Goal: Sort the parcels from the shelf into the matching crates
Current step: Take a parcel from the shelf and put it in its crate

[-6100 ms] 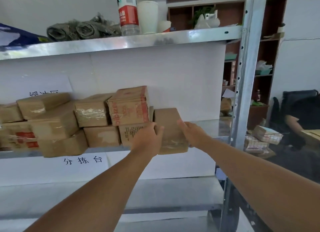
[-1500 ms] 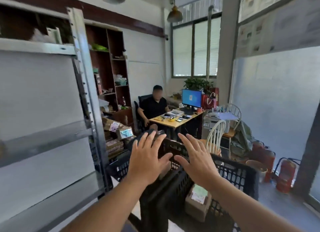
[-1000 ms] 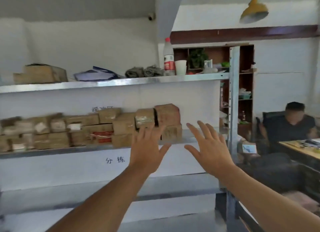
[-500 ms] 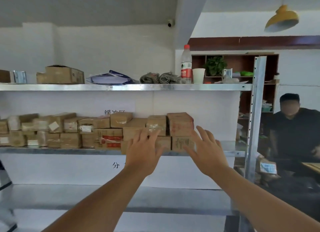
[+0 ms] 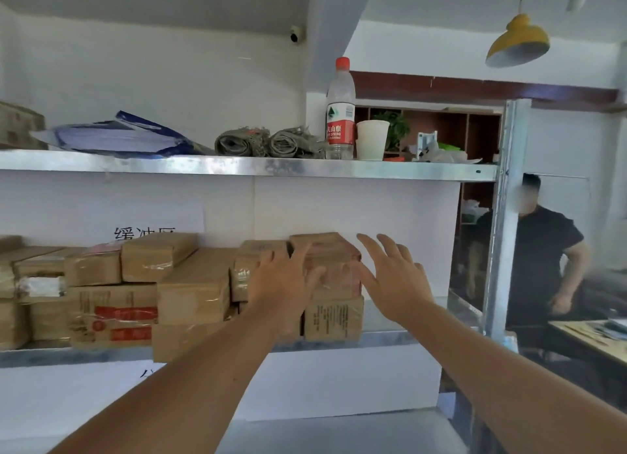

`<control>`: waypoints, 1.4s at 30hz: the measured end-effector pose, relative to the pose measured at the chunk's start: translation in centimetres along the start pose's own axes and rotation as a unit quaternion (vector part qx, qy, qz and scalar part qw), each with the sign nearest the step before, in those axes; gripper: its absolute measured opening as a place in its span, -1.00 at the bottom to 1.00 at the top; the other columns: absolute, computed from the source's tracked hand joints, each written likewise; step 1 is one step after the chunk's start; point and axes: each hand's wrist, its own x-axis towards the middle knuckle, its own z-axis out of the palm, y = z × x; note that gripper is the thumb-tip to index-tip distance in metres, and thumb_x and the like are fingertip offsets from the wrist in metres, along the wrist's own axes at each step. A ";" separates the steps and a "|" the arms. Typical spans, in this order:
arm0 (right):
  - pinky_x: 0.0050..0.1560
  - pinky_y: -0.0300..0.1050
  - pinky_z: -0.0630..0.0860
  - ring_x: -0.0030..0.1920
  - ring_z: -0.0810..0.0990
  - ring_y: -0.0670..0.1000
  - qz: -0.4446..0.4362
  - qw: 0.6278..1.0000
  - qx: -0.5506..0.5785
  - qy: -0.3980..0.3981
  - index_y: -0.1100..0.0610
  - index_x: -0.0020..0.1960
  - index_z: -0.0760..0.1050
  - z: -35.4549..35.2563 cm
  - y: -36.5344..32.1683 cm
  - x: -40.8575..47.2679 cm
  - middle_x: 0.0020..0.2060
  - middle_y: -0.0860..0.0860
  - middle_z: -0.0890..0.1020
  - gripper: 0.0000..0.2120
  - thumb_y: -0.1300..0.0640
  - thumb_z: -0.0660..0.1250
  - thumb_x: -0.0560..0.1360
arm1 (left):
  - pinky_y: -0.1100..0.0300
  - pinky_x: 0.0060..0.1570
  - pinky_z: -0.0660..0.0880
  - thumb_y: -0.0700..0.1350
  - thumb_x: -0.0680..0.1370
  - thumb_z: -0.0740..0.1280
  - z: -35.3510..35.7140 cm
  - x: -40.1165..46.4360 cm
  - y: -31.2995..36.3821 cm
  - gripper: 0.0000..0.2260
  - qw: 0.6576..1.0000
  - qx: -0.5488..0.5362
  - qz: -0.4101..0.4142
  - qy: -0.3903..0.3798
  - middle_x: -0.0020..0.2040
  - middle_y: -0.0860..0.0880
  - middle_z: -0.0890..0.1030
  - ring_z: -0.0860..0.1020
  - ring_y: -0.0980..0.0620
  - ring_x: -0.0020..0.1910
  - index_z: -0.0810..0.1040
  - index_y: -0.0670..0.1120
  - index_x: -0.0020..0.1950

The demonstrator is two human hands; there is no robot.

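Several brown cardboard parcels, many wrapped in clear tape, are stacked in two layers on the middle metal shelf. At the right end of the row a parcel with red print lies on top of a parcel with black print. My left hand is spread in front of the red-printed parcel's left side, fingers straight. My right hand is spread just right of that parcel, fingers apart, holding nothing. Whether either hand touches the parcel is unclear. No crate is in view.
The top shelf carries a water bottle, a white cup, rolled cloths and a blue-white bag. A steel upright bounds the shelf at the right. Beyond it a person in black sits at a desk.
I have come closer to the shelf; the parcels look larger. Both empty hands have reached forward to the red-printed parcel at the right end of the row.
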 end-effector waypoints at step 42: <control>0.10 0.11 0.66 0.14 0.71 0.03 0.257 0.807 0.524 0.091 -0.22 0.14 0.63 -11.7 8.9 -16.3 0.05 -0.10 0.75 -0.42 -0.56 0.09 0.48 | -0.14 0.25 0.54 0.50 0.48 -0.02 -3.7 -9.6 14.9 -0.38 0.815 -0.568 -0.048 -0.106 0.11 0.06 0.65 0.59 -0.01 0.16 0.59 0.11 0.14</control>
